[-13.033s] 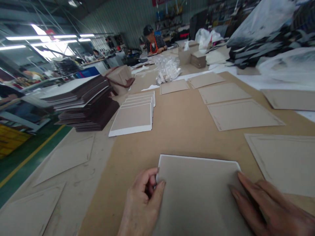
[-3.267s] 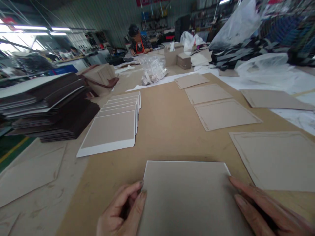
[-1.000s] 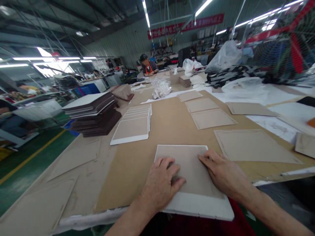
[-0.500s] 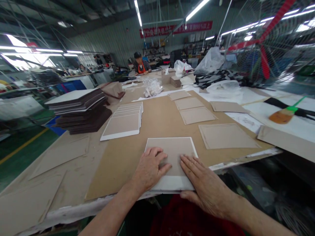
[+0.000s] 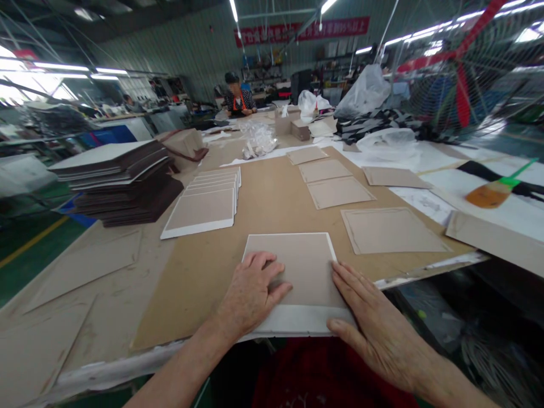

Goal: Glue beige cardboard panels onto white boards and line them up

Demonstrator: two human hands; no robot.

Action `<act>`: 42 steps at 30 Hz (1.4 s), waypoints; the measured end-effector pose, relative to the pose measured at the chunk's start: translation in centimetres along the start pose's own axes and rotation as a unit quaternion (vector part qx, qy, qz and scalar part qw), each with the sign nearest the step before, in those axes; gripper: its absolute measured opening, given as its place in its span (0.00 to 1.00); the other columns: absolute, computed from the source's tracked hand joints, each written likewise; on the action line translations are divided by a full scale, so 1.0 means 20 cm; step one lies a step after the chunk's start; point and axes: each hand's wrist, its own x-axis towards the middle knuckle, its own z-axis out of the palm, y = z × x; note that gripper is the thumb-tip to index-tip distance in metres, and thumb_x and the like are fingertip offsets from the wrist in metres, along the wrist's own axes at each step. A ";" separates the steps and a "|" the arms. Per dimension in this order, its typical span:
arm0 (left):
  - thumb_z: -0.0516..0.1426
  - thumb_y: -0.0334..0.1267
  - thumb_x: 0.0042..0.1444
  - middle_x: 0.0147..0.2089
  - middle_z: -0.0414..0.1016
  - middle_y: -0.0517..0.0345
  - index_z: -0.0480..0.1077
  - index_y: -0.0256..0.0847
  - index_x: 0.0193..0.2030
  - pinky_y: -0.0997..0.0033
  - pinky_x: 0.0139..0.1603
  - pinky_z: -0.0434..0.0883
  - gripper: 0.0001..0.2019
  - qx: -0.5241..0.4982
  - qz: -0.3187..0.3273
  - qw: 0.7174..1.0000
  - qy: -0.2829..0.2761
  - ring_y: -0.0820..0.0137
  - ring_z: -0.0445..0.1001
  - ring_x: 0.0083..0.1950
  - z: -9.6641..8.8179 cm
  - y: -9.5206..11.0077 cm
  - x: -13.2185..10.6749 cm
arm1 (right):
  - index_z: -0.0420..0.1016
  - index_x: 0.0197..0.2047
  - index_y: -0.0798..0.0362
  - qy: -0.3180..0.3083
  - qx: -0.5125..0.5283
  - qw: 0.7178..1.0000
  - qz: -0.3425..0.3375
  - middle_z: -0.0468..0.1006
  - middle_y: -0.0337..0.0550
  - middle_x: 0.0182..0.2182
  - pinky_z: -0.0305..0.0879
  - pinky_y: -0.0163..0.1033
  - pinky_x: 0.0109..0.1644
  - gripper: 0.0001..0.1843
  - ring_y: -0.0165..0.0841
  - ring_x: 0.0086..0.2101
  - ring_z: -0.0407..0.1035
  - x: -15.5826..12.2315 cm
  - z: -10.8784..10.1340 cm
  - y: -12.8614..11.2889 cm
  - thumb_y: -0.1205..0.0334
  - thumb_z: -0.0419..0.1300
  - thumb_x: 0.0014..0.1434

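A grey-beige board with white borders (image 5: 304,266) lies flat at the table's near edge, its wide white strip toward me. My left hand (image 5: 257,289) rests on the board's left part, fingers bent a little and apart from the thumb. Along the right edge lies my right hand (image 5: 361,306), fingers stretched out together and the thumb spread over the near right corner. Neither hand grips the board. Beyond it to the left, several similar white-bordered boards (image 5: 204,207) overlap in a row.
A tall stack of dark brown sheets (image 5: 127,198) stands at the left. Plain beige boards (image 5: 391,229) lie on the right, with an orange brush with a green handle (image 5: 488,195) farther over. A co-worker (image 5: 238,99) sits at the far end. A large fan (image 5: 461,62) stands at the right.
My right hand has slid rightward from the board's face to its right edge. My left hand stays on the left part of the board. The view has shifted slightly.
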 end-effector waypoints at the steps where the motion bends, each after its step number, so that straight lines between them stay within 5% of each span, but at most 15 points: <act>1: 0.61 0.44 0.59 0.55 0.69 0.52 0.73 0.45 0.48 0.49 0.58 0.67 0.12 0.000 0.000 1.000 -0.001 0.56 0.65 0.56 0.00 0.00 0.00 | 0.57 0.71 0.63 0.005 0.000 1.000 -0.002 0.50 0.51 0.71 0.56 0.59 0.68 0.41 0.47 0.68 0.47 -0.01 0.00 0.00 0.38 0.44 0.69; 7: 0.61 0.45 0.60 0.55 0.69 0.52 0.73 0.45 0.49 0.48 0.59 0.66 0.13 0.012 0.000 1.000 0.001 0.56 0.65 0.57 0.01 0.00 0.00 | 0.62 0.68 0.66 0.002 -0.016 0.999 0.032 0.58 0.53 0.68 0.53 0.62 0.69 0.41 0.51 0.68 0.46 0.14 -0.03 0.02 0.39 0.43 0.69; 14: 0.60 0.45 0.60 0.55 0.69 0.51 0.73 0.45 0.49 0.48 0.58 0.67 0.13 0.016 -0.001 1.000 -0.007 0.56 0.65 0.57 0.01 0.01 0.00 | 0.61 0.69 0.61 0.009 -0.002 1.000 0.019 0.59 0.45 0.69 0.54 0.60 0.69 0.38 0.49 0.69 0.42 0.04 -0.04 0.00 0.40 0.46 0.69; 20: 0.60 0.46 0.60 0.54 0.69 0.50 0.73 0.43 0.48 0.47 0.58 0.67 0.13 0.029 -0.011 1.000 -0.002 0.55 0.65 0.57 0.01 0.01 0.01 | 0.67 0.65 0.64 0.017 0.014 0.999 0.039 0.60 0.50 0.68 0.49 0.62 0.70 0.37 0.53 0.69 0.41 0.20 -0.03 0.04 0.42 0.43 0.70; 27: 0.60 0.45 0.60 0.55 0.68 0.50 0.73 0.44 0.50 0.47 0.58 0.67 0.14 0.025 -0.017 0.999 -0.011 0.55 0.65 0.57 0.00 0.02 0.00 | 0.61 0.69 0.54 0.002 0.029 0.999 -0.029 0.61 0.45 0.68 0.57 0.62 0.66 0.32 0.48 0.67 0.51 -0.06 -0.09 -0.04 0.46 0.52 0.68; 31: 0.60 0.46 0.60 0.55 0.68 0.50 0.72 0.45 0.50 0.47 0.58 0.67 0.13 0.026 -0.021 0.999 -0.011 0.55 0.65 0.57 0.01 0.02 0.00 | 0.73 0.61 0.46 0.007 0.115 0.983 -0.142 0.75 0.43 0.58 0.59 0.56 0.67 0.21 0.44 0.64 0.59 -0.17 -0.23 -0.03 0.54 0.57 0.67; 33: 0.59 0.46 0.61 0.55 0.68 0.50 0.72 0.45 0.50 0.47 0.58 0.67 0.13 0.028 -0.020 0.999 -0.013 0.55 0.65 0.57 0.01 0.02 0.00 | 0.76 0.57 0.44 0.036 0.171 0.975 -0.140 0.79 0.42 0.53 0.59 0.54 0.67 0.17 0.42 0.63 0.62 -0.16 -0.25 0.02 0.58 0.55 0.68; 37: 0.59 0.47 0.61 0.56 0.68 0.50 0.72 0.44 0.50 0.47 0.58 0.67 0.13 0.039 -0.015 0.999 -0.014 0.55 0.64 0.58 0.01 0.02 0.00 | 0.71 0.63 0.50 0.088 0.170 0.980 -0.049 0.71 0.49 0.61 0.55 0.59 0.68 0.22 0.45 0.65 0.57 0.00 -0.15 0.11 0.57 0.51 0.70; 42: 0.59 0.46 0.61 0.56 0.67 0.49 0.72 0.44 0.50 0.47 0.58 0.67 0.14 0.042 -0.016 0.999 -0.009 0.54 0.64 0.58 0.01 0.02 0.00 | 0.62 0.68 0.58 0.009 0.083 0.996 -0.040 0.58 0.52 0.68 0.43 0.64 0.70 0.30 0.46 0.68 0.47 0.11 -0.04 0.09 0.49 0.50 0.70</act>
